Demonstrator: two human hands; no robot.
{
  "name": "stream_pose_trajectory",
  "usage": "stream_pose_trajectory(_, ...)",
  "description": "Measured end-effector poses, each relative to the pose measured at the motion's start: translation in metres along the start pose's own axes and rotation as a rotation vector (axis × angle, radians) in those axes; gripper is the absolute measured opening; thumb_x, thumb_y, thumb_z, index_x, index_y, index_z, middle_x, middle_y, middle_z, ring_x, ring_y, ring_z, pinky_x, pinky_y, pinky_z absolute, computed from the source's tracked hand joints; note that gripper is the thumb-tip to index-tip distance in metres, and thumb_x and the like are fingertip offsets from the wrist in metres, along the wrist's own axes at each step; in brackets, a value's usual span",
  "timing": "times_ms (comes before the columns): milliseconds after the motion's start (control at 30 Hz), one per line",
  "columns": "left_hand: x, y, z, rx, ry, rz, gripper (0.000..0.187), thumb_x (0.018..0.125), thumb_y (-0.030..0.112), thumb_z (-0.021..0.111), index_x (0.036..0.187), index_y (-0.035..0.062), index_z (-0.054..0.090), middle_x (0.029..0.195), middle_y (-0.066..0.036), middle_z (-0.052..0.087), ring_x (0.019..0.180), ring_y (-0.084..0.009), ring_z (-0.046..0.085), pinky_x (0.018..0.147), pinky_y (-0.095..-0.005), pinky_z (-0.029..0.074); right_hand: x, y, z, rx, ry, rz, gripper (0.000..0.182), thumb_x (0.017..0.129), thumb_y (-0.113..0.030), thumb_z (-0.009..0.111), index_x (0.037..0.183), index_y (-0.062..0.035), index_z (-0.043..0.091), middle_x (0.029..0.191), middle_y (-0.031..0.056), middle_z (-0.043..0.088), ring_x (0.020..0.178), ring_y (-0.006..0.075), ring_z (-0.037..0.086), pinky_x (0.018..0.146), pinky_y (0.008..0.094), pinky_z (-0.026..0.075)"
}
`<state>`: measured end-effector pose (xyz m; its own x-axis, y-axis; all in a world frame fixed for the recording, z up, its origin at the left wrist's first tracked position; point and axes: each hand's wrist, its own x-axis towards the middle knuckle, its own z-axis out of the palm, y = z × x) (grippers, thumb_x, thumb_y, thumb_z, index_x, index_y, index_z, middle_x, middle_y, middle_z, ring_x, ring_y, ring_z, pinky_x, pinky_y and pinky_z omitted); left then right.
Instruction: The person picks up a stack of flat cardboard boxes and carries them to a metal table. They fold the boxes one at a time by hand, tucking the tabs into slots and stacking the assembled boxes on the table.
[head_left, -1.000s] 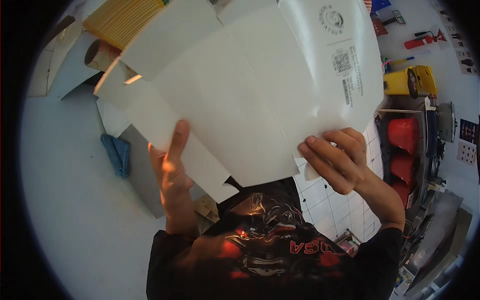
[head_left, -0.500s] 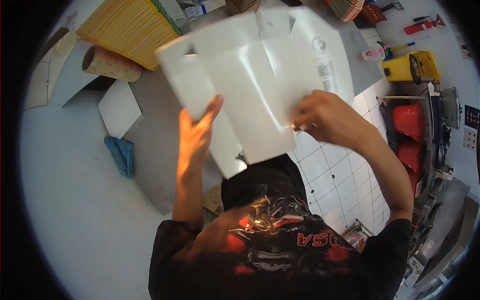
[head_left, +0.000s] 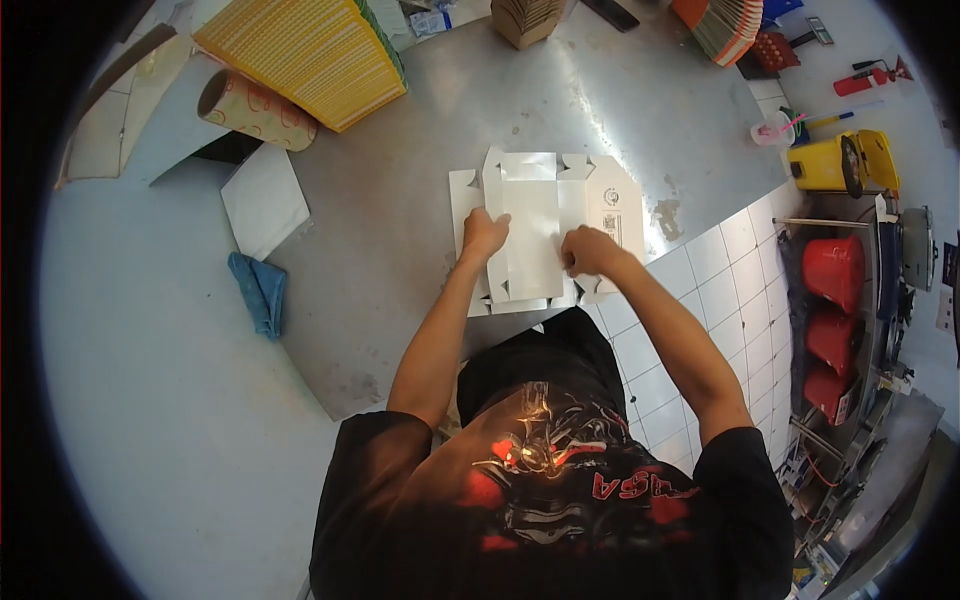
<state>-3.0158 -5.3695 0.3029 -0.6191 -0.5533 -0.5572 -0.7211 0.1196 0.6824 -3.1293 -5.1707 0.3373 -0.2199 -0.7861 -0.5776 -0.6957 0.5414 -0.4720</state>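
A partly folded white cardboard box [head_left: 530, 230] lies on the metal table [head_left: 390, 200] in front of my body, its flaps and creases showing. My left hand [head_left: 485, 235] is closed on a raised panel at the left, thumb lying across the card and fingers curled out of sight. At the right crease, my right hand [head_left: 592, 252] is also closed, with its fingertips pressed to the card. Beyond that hand, a side panel [head_left: 618, 205] carries a round printed mark and a code.
Stacked yellow patterned card [head_left: 310, 60] and a patterned roll [head_left: 255, 108] stand at the back left. Near the left edge are a white sheet [head_left: 265, 205] and a blue cloth [head_left: 258, 295]. A phone [head_left: 612, 12] lies at the back. Red buckets [head_left: 832, 275] sit on the right.
The white cardboard box has come down from close to the camera onto the table. Both hands have moved down with it, still on the card.
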Motion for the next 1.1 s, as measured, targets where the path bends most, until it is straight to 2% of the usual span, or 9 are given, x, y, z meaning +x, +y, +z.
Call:
stream_pose_trajectory(33, 0.003, -0.003, -0.003, -0.102, -0.080, -0.054, 0.039, 0.087, 0.020, 0.068, 0.110, -0.0104, 0.062, 0.107, -0.025, 0.068, 0.098, -0.0359, 0.068, 0.085, -0.0411, 0.054, -0.004, -0.004, 0.014, -0.089, 0.035, 0.069, 0.030, 0.060, -0.013, 0.082, 0.088, -0.0140, 0.072, 0.087, 0.0050, 0.068, 0.094, 0.0248, 0.065, 0.080, 0.0386, 0.051)
stream_pose_trajectory(100, 0.010, -0.008, -0.006, -0.217, -0.144, -0.113, 0.041, 0.087, 0.019, 0.069, 0.113, -0.0116, 0.061, 0.108, -0.024, 0.068, 0.097, -0.0337, 0.068, 0.084, -0.0403, 0.054, -0.049, -0.054, -0.003, -0.231, 0.201, -0.038, 0.065, 0.060, -0.027, 0.088, 0.118, -0.0148, 0.062, 0.104, 0.0082, 0.062, 0.111, 0.0295, 0.054, 0.094, 0.0472, 0.041)
stream_pose_trajectory(167, 0.012, -0.013, -0.006, -0.406, -0.243, -0.080, 0.045, 0.087, 0.016, 0.070, 0.118, -0.0131, 0.058, 0.109, -0.022, 0.067, 0.096, -0.0292, 0.068, 0.082, -0.0388, 0.055, -0.079, -0.096, -0.012, -0.082, 0.382, -0.190, 0.082, 0.059, -0.029, 0.089, 0.130, -0.0099, 0.053, 0.115, 0.0133, 0.054, 0.110, 0.0304, 0.052, 0.093, 0.0451, 0.043)
stream_pose_trajectory(333, 0.002, -0.005, -0.013, -0.547, -0.299, -0.105, 0.042, 0.088, 0.014, 0.069, 0.118, -0.0142, 0.058, 0.108, -0.022, 0.067, 0.093, -0.0279, 0.068, 0.077, -0.0391, 0.056, -0.064, -0.095, 0.039, -0.274, 0.464, -0.141, 0.043, 0.078, -0.010, 0.066, 0.119, -0.0002, 0.056, 0.112, 0.0158, 0.056, 0.105, 0.0308, 0.056, 0.091, 0.0390, 0.047)
stream_pose_trajectory(567, 0.004, -0.015, -0.012, -0.509, -0.284, -0.054, 0.038, 0.091, 0.015, 0.067, 0.116, -0.0125, 0.060, 0.104, -0.020, 0.069, 0.090, -0.0264, 0.068, 0.075, -0.0389, 0.057, -0.050, -0.084, 0.046, -0.368, 0.621, -0.327, 0.032, 0.078, -0.006, 0.060, 0.109, 0.0045, 0.058, 0.106, 0.0177, 0.057, 0.104, 0.0327, 0.057, 0.091, 0.0393, 0.048)
stream_pose_trajectory(667, 0.004, -0.018, -0.012, -0.519, -0.276, -0.058, 0.037, 0.091, 0.017, 0.067, 0.115, -0.0106, 0.061, 0.103, -0.019, 0.069, 0.089, -0.0254, 0.068, 0.075, -0.0370, 0.056, -0.045, -0.077, 0.043, -0.306, 0.553, -0.332, 0.033, 0.078, -0.005, 0.058, 0.110, 0.0029, 0.059, 0.111, 0.0173, 0.058, 0.107, 0.0329, 0.057, 0.092, 0.0395, 0.048)
stream_pose_trajectory(733, 0.002, -0.028, -0.008, -0.443, -0.235, -0.003, 0.037, 0.091, 0.019, 0.068, 0.114, -0.0098, 0.062, 0.102, -0.019, 0.070, 0.089, -0.0252, 0.068, 0.076, -0.0364, 0.055, -0.034, -0.059, 0.037, -0.039, 0.314, -0.309, 0.033, 0.080, -0.004, 0.059, 0.113, -0.0020, 0.061, 0.113, 0.0142, 0.059, 0.106, 0.0316, 0.057, 0.092, 0.0388, 0.048)
stream_pose_trajectory(900, 0.000, -0.044, 0.008, -0.449, -0.187, 0.096, 0.038, 0.091, 0.024, 0.069, 0.111, -0.0079, 0.064, 0.099, -0.018, 0.071, 0.088, -0.0248, 0.068, 0.077, -0.0359, 0.054, 0.025, -0.017, -0.002, 0.384, -0.117, -0.123, 0.023, 0.081, -0.014, 0.073, 0.103, -0.0059, 0.071, 0.089, 0.0127, 0.073, 0.085, 0.0279, 0.069, 0.080, 0.0384, 0.052)
stream_pose_trajectory(1100, -0.003, -0.037, 0.003, -0.416, -0.186, 0.056, 0.039, 0.091, 0.026, 0.070, 0.110, -0.0077, 0.064, 0.097, -0.017, 0.070, 0.085, -0.0228, 0.067, 0.075, -0.0360, 0.053, 0.022, -0.035, 0.004, 0.324, -0.138, -0.021, 0.034, 0.079, -0.013, 0.074, 0.112, -0.0095, 0.067, 0.094, 0.0112, 0.073, 0.093, 0.0259, 0.068, 0.082, 0.0388, 0.051)
